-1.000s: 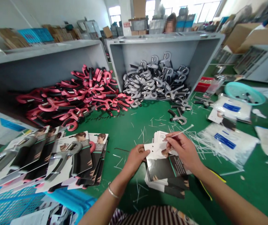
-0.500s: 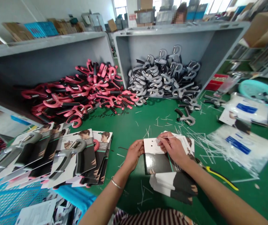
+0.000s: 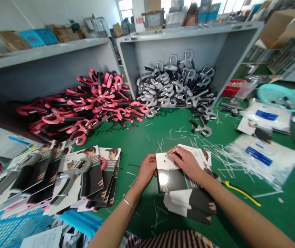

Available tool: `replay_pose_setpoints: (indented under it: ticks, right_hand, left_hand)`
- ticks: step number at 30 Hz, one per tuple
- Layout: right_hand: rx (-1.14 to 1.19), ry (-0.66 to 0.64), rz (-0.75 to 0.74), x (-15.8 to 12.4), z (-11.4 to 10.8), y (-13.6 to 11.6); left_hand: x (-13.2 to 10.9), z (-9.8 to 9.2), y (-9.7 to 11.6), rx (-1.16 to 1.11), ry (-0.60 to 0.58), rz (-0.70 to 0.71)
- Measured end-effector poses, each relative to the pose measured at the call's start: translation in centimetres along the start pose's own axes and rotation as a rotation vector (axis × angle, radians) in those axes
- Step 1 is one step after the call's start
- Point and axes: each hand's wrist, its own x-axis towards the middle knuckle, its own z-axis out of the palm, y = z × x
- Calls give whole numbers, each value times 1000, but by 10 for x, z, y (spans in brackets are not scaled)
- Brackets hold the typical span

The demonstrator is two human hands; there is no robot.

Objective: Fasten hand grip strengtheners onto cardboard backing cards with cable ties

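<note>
My left hand (image 3: 148, 169) grips the left edge of a printed packaging card (image 3: 172, 181), its fingers partly hidden behind it. Two small holes show in the card's white part. My right hand (image 3: 189, 163) is closed over that white part, thumb and fingers pinched on a thin white cable tie (image 3: 173, 151), most of which is hidden. Under and below this card lie more cards (image 3: 178, 203). Loose white cable ties (image 3: 221, 155) are scattered to the right of my right hand, and yellow-and-black handled pliers (image 3: 243, 193) rest beside my right forearm.
Tipped grey bins hold pink hand grips (image 3: 85, 106) and grey hand grips (image 3: 170, 86). Cards with hand grips attached (image 3: 76, 179) are stacked at left, above a blue basket (image 3: 82, 220). Plastic bags (image 3: 263, 160) and a turquoise bowl (image 3: 282, 96) stand at right.
My right hand has shifted slightly left over the card's holes, and less of the cable tie shows. The whole view has moved a little. My left hand keeps its hold on the card.
</note>
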Motion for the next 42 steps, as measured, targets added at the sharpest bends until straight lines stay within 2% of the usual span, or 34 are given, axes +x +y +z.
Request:
replay_pose_setpoints:
  ticks: [4, 6, 8, 13, 17, 20, 24, 34, 38, 42]
  right_hand:
    - [69, -3, 35, -1, -2, 2]
    - [63, -15, 6, 0, -1, 3]
    - [34, -23, -23, 1, 0, 3]
    - [-26, -11, -60, 1, 2, 4]
    - [-108, -21, -68, 2, 1, 3]
    - [-152, -26, -49, 5, 1, 1]
    - [-189, -15, -25, 7, 4, -4]
    - [-194, 10, 8, 2, 6, -4]
    - [-189, -13, -81, 3, 5, -3]
    - [-283, -74, -159, 2, 5, -4]
  left_hand:
    - [-31, -18, 3, 120, -98, -42]
    - [-43, -23, 2, 150, -149, 20]
    - [-48, -23, -1, 183, -140, 101]
    - [-32, -4, -7, 184, 39, 216]
    - [-15, 17, -13, 41, 18, 178]
    - [-8, 23, -19, -9, 4, 143]
    - [-5, 21, -23, -50, -16, 135]
    - [2, 11, -19, -43, -82, 150]
    - [1, 11, -21, -43, -80, 169]
    - [1, 9, -21, -44, -82, 175]
